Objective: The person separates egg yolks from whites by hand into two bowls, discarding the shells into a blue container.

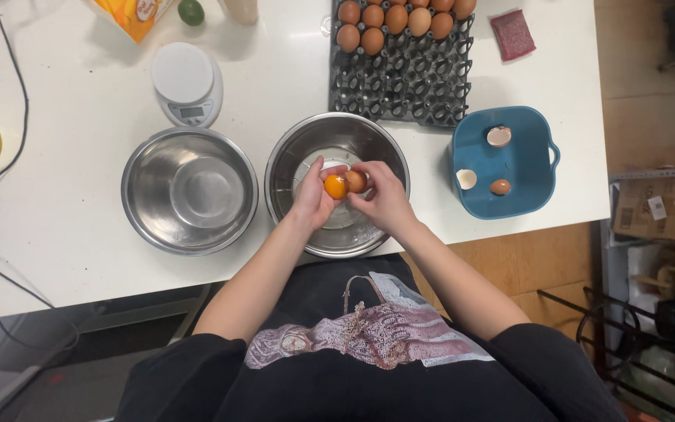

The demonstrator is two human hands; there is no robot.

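Two hands, left hand point(312, 197) cupping the yolk point(335, 187) and right hand point(380, 195) gripping the eggshell point(355, 181), are wisely working low over the bowl point(283, 152).

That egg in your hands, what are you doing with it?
A person holds a cracked brown egg over the right-hand round steel bowl. The left hand cups a shell half with the orange yolk in it; the right hand holds the other brown shell half. The left-hand steel bowl looks empty. Broken shells lie in the blue plastic tub.
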